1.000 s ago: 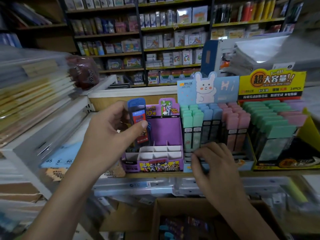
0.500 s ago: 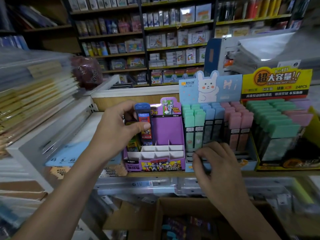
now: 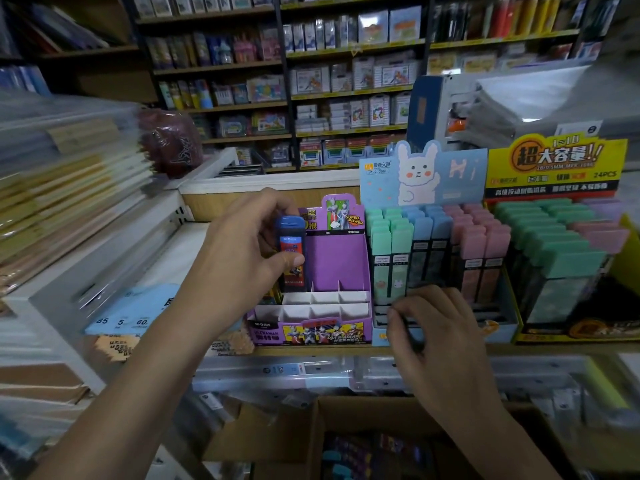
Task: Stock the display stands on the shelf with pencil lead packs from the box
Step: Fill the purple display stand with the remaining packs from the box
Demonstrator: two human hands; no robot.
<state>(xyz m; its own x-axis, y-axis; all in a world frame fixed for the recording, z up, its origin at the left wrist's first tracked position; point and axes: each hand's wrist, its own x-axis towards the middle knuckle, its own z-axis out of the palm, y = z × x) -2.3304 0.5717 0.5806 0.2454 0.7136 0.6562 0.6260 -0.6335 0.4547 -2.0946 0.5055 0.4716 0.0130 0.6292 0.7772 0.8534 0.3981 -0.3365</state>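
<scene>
Cluttered shop shelf (image 3: 311, 350), left hand (image 3: 239, 251) pinched a blue lead pack (image 3: 292, 258) upright at the back-left slot of the purple display stand (image 3: 332, 265), right hand (image 3: 436, 334) curled on the bunny stand (image 3: 419, 174) just right of it, grip unclear.

The purple stand (image 3: 343, 261) offered open white slots (image 3: 325, 308) across its near rows, reachable from above. Its far left corner was taken up by the left hand (image 3: 235, 258) and the blue pack (image 3: 292, 258) it held upright. Just right, the rabbit stand (image 3: 433, 174) was crammed with packs (image 3: 464, 244), and the right hand (image 3: 440, 337) lay at its near edge. Further right, the yellow stand (image 3: 554, 161) stood full too. Nearer and lower, the cardboard box (image 3: 346, 410) gaped open on top.
</scene>
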